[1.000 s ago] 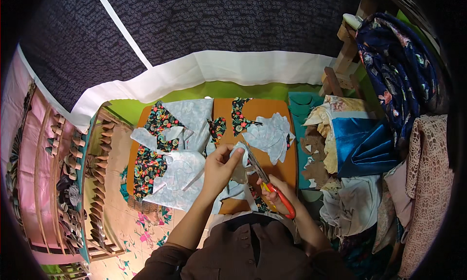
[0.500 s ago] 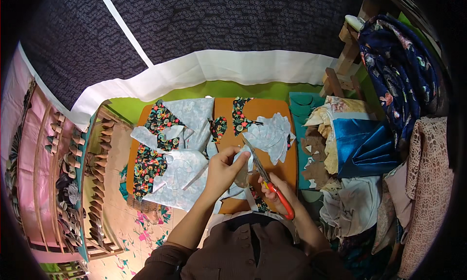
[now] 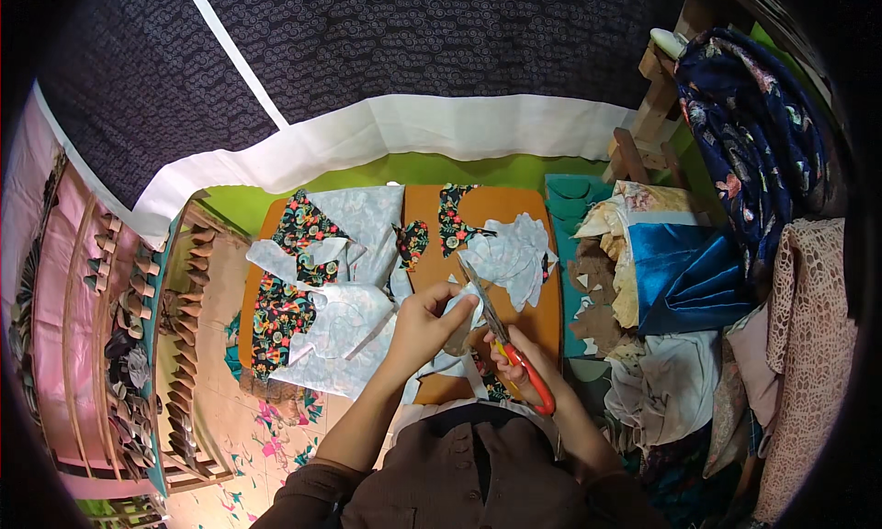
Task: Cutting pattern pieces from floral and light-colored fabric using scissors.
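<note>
In my left hand (image 3: 424,329) I pinch a small whitish piece of fabric (image 3: 473,305) between thumb and fingers, above the orange-brown table. My right hand (image 3: 527,362) grips a pair of scissors (image 3: 497,323) with red and yellow handles. Their long metal blades point up and away, right beside the held piece; how far they are parted is hard to make out. Just beyond the blades lies a stack of pale cut fabric pieces (image 3: 511,261). To the left of my left hand spreads dark floral fabric (image 3: 283,323), with its pale underside folded over.
A wooden rack of pointed shoe shapes (image 3: 184,345) stands on the left. Along the right are heaped fabrics, including shiny blue cloth (image 3: 691,281) and pink lace (image 3: 801,354). Scraps litter the floor (image 3: 276,446). Dark patterned cloth with a white border (image 3: 404,125) hangs beyond the table.
My left hand and the pinched piece have shifted slightly toward the right, against the blades. My right hand and the scissors stay nearly in place.
</note>
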The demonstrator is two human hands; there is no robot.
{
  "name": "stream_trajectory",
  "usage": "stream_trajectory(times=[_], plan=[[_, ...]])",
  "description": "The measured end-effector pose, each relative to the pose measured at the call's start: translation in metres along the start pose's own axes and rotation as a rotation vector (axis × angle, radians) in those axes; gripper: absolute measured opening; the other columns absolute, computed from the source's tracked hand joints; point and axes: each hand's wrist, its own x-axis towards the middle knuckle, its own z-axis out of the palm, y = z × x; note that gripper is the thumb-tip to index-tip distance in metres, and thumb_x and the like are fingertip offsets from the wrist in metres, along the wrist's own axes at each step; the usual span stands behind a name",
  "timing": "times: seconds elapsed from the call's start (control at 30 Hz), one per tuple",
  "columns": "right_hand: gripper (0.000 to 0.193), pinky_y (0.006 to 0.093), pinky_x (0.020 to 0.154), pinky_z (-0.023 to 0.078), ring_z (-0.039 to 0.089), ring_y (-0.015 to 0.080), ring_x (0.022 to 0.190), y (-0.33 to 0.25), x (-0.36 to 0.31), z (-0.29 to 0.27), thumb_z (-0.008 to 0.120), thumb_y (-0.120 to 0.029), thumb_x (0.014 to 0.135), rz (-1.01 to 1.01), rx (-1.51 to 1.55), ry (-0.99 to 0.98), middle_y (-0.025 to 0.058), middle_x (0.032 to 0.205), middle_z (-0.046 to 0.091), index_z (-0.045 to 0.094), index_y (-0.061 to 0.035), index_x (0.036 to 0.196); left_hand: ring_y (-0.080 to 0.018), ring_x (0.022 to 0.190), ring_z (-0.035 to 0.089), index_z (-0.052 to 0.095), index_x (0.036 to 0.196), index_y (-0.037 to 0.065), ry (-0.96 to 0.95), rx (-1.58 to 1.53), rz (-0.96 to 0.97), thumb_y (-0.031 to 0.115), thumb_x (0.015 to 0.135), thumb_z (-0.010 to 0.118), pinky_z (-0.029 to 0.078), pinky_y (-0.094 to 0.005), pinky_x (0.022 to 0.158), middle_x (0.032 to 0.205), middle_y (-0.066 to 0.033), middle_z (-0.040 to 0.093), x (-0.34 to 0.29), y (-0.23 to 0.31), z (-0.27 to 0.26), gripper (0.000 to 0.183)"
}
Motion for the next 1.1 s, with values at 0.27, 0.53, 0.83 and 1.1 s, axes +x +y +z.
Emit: stream_trajectory(times=[0.27, 0.53, 0.83, 1.1], plan=[[0.063, 0.0209, 0.054, 0.037, 0.044, 0.006, 0.058, -0.004, -0.004, 0.002, 0.046, -0.061, 0.075, 0.048, -0.05, 0.031, -0.0015, 0.061, 0.043, 0.047, -0.0035, 0.101, -0.0028, 0.065, 0.048, 0.059, 0.086, -0.001, 0.012, 0.003, -0.006, 0.011, 0.081, 0.058, 0.038, -0.0178, 0.057, 0.071, 0.0017, 0.057, -0.004, 0.0, -0.004, 0.013], [0.045, 0.0203, 0.058, 0.038, 0.046, 0.0059, 0.064, 0.0, -0.001, 0.004, 0.049, -0.046, 0.083, -0.006, 0.061, 0.125, -0.0007, 0.069, 0.047, 0.047, -0.0049, 0.103, -0.0025, 0.054, 0.045, 0.054, 0.087, 0.001, 0.164, -0.225, 0.061, 0.02, 0.085, 0.053, 0.035, -0.0183, 0.048, 0.065, 0.0017, 0.053, 0.002, -0.001, -0.002, 0.019], [0.037, 0.0219, 0.067, 0.042, 0.051, 0.0089, 0.076, 0.001, 0.03, 0.018, 0.063, -0.011, 0.077, -0.08, 0.134, 0.315, 0.0025, 0.081, 0.053, 0.041, -0.0026, 0.105, -0.0031, 0.052, 0.042, 0.053, 0.089, 0.003, 0.056, -0.032, 0.043, 0.023, 0.086, 0.051, 0.033, -0.0198, 0.045, 0.058, 0.0035, 0.046, 0.004, -0.033, -0.003, 0.02], [0.037, 0.0209, 0.057, 0.043, 0.05, 0.0074, 0.068, -0.001, 0.062, 0.019, 0.06, 0.0, 0.074, -0.092, 0.126, 0.303, 0.002, 0.08, 0.052, 0.043, -0.0028, 0.106, -0.0067, 0.058, 0.051, 0.051, 0.092, 0.001, -0.005, -0.097, 0.096, 0.022, 0.083, 0.056, 0.039, -0.0208, 0.048, 0.07, -0.0038, 0.056, 0.003, -0.031, -0.01, 0.023]])
